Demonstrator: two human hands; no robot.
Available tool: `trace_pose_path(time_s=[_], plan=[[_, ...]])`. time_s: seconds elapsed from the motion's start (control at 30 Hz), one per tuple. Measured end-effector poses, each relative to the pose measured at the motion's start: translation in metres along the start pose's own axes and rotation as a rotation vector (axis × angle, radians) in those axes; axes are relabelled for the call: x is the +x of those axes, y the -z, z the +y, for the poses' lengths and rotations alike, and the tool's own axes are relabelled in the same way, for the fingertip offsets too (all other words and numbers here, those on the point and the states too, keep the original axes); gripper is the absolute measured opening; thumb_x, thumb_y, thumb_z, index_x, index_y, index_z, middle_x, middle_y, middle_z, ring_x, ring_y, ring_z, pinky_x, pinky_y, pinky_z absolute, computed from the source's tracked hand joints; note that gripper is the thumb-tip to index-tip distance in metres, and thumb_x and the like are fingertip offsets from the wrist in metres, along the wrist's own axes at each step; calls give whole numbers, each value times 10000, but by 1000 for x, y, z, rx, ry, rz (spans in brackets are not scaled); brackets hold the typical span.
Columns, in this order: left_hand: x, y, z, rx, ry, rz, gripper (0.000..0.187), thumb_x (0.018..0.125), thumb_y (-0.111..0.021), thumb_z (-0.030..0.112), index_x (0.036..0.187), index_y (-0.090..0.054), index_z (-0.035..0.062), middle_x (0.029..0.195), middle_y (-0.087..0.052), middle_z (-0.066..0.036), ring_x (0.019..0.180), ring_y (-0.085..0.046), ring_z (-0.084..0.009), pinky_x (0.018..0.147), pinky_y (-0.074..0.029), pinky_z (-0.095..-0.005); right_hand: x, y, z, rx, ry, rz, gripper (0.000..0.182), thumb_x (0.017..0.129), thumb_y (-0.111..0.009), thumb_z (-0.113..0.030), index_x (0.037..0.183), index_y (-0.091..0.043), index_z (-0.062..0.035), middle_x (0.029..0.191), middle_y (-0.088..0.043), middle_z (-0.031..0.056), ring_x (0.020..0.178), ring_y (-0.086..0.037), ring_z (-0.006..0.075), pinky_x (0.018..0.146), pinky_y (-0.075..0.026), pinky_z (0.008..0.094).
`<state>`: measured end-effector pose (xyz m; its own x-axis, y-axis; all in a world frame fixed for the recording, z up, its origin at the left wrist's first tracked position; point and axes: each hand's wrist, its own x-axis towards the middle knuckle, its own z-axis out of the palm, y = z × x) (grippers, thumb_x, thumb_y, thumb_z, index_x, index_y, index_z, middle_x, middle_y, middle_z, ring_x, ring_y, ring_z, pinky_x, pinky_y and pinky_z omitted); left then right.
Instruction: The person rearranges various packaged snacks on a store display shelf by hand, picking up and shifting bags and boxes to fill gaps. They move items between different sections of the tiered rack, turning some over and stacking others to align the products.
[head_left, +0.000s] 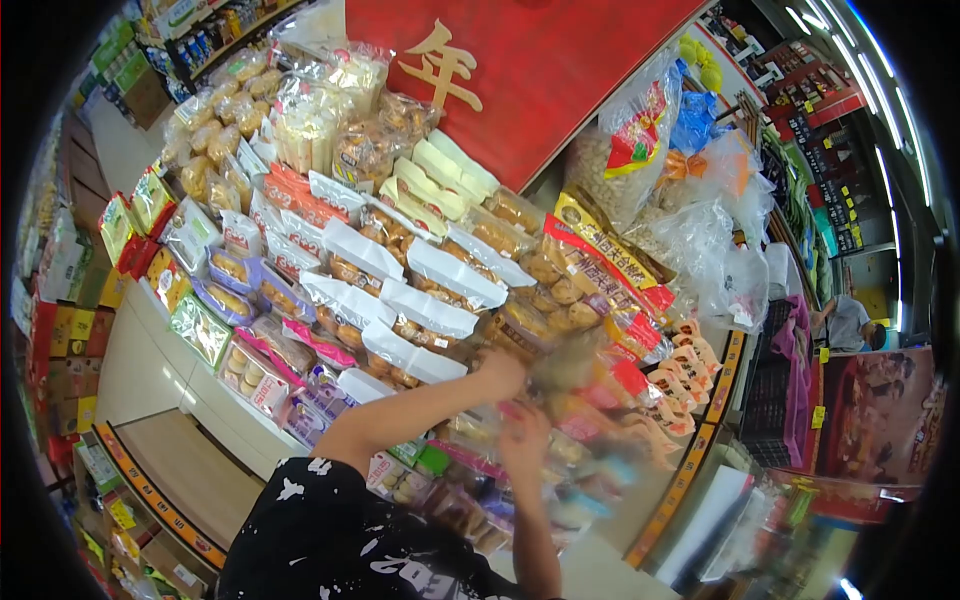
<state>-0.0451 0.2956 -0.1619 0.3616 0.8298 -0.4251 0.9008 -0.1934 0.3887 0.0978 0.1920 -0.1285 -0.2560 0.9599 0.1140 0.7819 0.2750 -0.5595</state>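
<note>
My left hand [502, 376] reaches in over the middle of the display, its fingers at a motion-blurred plastic packet [566, 366] that they seem closed on. Just below it, my right hand [524, 436] has its fingers bent beside a pink-edged packet, smeared by motion; I cannot tell whether they grip it. Beyond my left hand lies a clear bag of brown baked goods [522, 328]. White-topped bread packs [422, 318] stand in rows to the left. Red-and-yellow bags of round pastries [600, 270] lie on the right.
A red panel [530, 70] with a gold character rises behind the stacked packets. Clear bags of puffed snacks [610, 180] and crumpled plastic [710, 260] sit at the right. An orange price strip [676, 490] edges the stand. At far right, a person [848, 322] is in the background.
</note>
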Motion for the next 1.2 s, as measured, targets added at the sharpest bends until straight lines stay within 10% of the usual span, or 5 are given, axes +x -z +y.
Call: trace_pose_path(time_s=[0.27,0.5,0.63,0.93,1.2], plan=[[0,-61,7,369,-46,342,623,860,-549,459,1261,-597,-16,1272,-563,-283,1185,-496,-475,1012,-325,-651,105,-13,13,1,39,96,462,841,-693,-190,1250,-597,3,1253,-604,215,1182,-551,409,1034,-431,453],[-125,-32,25,20,-348,807,415,800,-597,234,1131,-625,-15,1193,-585,-205,1167,-539,-383,1043,-386,-521,151,-78,78,-591,282,-54,703,728,-789,-351,1296,-539,-21,1449,-453,253,1411,-285,481,1123,-194,691],[-166,-38,23,-276,-369,842,450,788,-609,195,1199,-596,13,1182,-584,-183,1121,-554,-360,1023,-432,-466,147,-73,74,-683,347,47,677,691,-810,-308,1253,-558,-26,1409,-472,275,1389,-342,460,1149,-233,617],[-210,-8,5,-960,91,1097,511,901,-678,286,1275,-583,-49,1258,-624,-234,1169,-601,-365,987,-478,-414,18,106,-98,544,-252,333,799,860,-761,-213,1494,-342,32,1481,-463,193,1379,-432,321,1142,-351,442],[-219,-20,55,-1621,-369,322,681,1021,-530,399,1535,-302,15,1478,-447,-155,1352,-438,-233,1127,-343,-360,-105,77,-54,1786,-287,-78,720,936,-651,-274,1546,-314,-90,1434,-495,42,1268,-502,225,1026,-417,325]])
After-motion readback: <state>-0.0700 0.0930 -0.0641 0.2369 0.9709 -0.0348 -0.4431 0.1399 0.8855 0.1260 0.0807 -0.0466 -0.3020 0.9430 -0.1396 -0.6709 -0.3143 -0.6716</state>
